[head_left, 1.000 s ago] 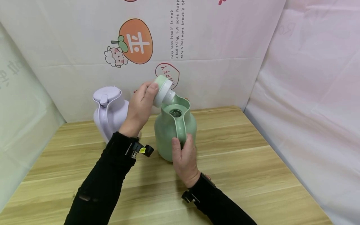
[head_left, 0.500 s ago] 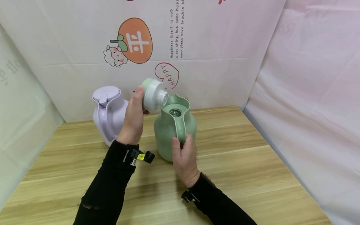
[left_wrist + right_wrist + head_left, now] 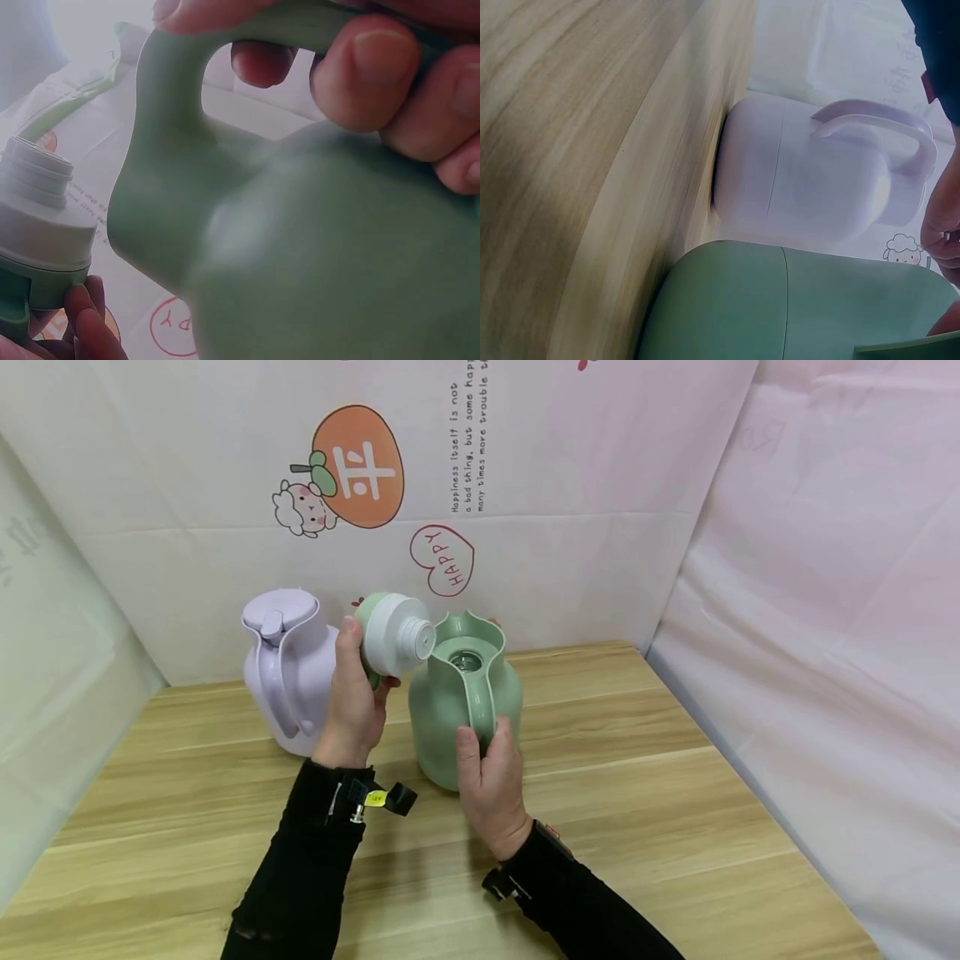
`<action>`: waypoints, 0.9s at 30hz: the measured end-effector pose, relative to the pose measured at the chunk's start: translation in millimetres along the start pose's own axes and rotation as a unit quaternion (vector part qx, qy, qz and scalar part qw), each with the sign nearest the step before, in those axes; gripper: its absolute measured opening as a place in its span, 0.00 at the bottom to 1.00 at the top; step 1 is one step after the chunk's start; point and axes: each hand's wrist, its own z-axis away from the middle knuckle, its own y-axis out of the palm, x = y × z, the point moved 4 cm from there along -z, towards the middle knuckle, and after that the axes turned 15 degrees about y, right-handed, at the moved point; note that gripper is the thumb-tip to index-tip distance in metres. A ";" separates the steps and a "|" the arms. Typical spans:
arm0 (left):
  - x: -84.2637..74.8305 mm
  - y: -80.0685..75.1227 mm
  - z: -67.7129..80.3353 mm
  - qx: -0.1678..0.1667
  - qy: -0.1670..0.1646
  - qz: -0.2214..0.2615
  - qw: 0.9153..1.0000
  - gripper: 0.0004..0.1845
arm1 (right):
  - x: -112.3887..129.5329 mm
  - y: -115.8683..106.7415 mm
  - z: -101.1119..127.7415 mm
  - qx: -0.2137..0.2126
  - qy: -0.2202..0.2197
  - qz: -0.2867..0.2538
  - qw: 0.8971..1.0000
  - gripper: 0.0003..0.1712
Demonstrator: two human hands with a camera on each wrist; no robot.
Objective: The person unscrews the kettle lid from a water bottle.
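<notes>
In the head view a green thermos jug stands upright on the table with its mouth uncovered. My right hand grips its handle, thumb on the near side. Just left of the jug's rim, my left hand holds the jug's stopper, a green cap with a white threaded neck. That neck tilts sideways, pointing right and toward the camera. The left wrist view shows the stopper from the side, apart from the jug. The far fingers of the left hand are partly hidden behind the stopper.
A lilac thermos jug with its lid on stands behind the left forearm. The wooden table ends at a printed cloth backdrop. White cloth hangs along the right side, with more on the left.
My left hand has drawn the stopper left and down from above the jug's mouth, turning its threaded neck toward the camera. The right hand and green jug stay in place.
</notes>
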 end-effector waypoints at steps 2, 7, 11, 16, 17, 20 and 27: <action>2.9 -1.6 3.5 -0.007 -0.003 0.014 1.000 0.29 | -0.3 0.2 0.0 0.000 0.001 0.001 1.000 0.18; 10.6 -5.1 12.4 -0.020 -0.009 0.041 0.999 0.30 | -0.7 0.6 0.3 0.001 0.002 0.000 1.000 0.18; 18.7 -8.5 17.5 -0.029 -0.019 0.057 0.998 0.31 | -1.5 0.8 1.1 0.000 0.002 0.003 1.000 0.18; 28.4 -13.0 22.5 -0.039 -0.034 0.073 0.996 0.32 | -2.2 0.7 1.6 0.001 0.002 0.006 1.000 0.17; 30.2 -13.8 23.4 -0.039 -0.037 0.075 0.996 0.32 | -2.4 0.6 1.6 0.001 0.003 0.006 1.000 0.17; 34.9 -16.0 25.8 -0.042 -0.043 0.081 0.995 0.33 | -2.1 0.2 1.5 0.000 0.007 0.008 1.000 0.16; 46.5 -21.3 29.6 -0.059 -0.071 0.101 0.991 0.35 | -0.3 -0.1 0.7 -0.002 0.006 0.010 1.000 0.16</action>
